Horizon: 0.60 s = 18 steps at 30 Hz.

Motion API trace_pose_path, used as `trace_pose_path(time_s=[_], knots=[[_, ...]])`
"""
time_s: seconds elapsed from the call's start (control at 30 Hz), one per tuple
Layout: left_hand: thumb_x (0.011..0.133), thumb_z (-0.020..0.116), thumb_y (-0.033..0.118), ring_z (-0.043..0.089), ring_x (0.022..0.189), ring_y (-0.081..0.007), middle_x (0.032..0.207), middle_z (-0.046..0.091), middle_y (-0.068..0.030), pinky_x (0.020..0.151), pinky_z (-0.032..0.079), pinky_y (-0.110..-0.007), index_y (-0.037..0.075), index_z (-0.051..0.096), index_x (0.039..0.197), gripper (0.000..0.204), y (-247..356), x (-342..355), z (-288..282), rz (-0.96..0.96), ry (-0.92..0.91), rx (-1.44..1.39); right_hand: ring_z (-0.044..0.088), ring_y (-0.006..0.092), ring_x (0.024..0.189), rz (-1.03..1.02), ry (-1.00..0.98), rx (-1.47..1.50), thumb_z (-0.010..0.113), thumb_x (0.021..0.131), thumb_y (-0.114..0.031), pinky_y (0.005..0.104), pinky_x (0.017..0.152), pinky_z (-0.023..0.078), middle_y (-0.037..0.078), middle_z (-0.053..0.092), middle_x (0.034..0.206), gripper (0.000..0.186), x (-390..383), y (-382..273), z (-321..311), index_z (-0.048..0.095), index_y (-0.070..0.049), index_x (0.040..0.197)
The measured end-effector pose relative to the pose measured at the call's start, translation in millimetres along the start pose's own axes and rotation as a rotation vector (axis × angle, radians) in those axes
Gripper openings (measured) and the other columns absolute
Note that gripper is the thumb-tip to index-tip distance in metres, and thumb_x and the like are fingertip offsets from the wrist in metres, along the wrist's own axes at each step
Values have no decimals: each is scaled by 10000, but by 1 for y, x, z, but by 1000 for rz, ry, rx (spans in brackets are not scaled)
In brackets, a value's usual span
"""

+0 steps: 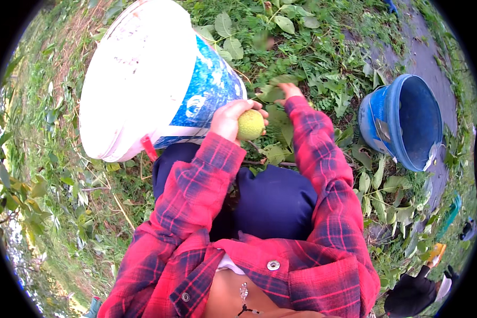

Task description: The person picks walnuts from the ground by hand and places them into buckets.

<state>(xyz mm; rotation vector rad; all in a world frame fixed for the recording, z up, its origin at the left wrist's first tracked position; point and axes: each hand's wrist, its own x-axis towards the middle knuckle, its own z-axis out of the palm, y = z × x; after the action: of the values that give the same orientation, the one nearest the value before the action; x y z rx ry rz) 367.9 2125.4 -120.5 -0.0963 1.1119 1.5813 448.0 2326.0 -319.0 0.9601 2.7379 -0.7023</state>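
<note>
The left hand (229, 118) had its grip curled around a green fruit (250, 125), near the white-and-blue bucket (211, 79). The right hand (290, 91) was down at the leaves (282, 127); whether its grip held anything was impossible to make out. A blue bucket (373, 119) sat well apart, to the right.

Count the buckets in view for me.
2: a white-and-blue bucket beside the left hand, and a blue bucket to the right of the right hand. Others could be hidden.
</note>
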Motion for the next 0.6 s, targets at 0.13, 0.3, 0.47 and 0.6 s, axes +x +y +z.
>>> trace_pose_path(time_s=[0.13,0.3,0.47,0.6], knots=[[739,467,185,547,650,-256,750,548,-155,561,466,-360,-12,505,819,216,-18,18,17,-49,-63,5,348,273,1074,-322,-194,-193,602,586,-89,351,888,322,27,282,1244,638,-18,-9,23,367,-293,1143],[744,440,204,543,679,-267,769,544,-154,568,460,-378,-13,504,817,238,-12,17,1,-82,-64,35,484,278,901,-415,429,400,492,628,-41,339,797,384,105,547,895,241,-79,-19,36,575,-110,844],[745,445,201,549,657,-251,776,550,-163,557,467,-343,-28,502,849,258,-27,19,22,-158,-152,163,481,296,833,187,558,264,619,620,-144,347,758,383,110,505,884,326,-75,57,-16,509,-72,918],[747,440,209,550,651,-266,798,547,-187,552,467,-350,-37,468,930,308,-27,27,26,-235,-242,192,426,311,974,518,159,76,675,539,-317,353,799,381,157,440,1015,567,-45,60,-12,444,-99,1009]])
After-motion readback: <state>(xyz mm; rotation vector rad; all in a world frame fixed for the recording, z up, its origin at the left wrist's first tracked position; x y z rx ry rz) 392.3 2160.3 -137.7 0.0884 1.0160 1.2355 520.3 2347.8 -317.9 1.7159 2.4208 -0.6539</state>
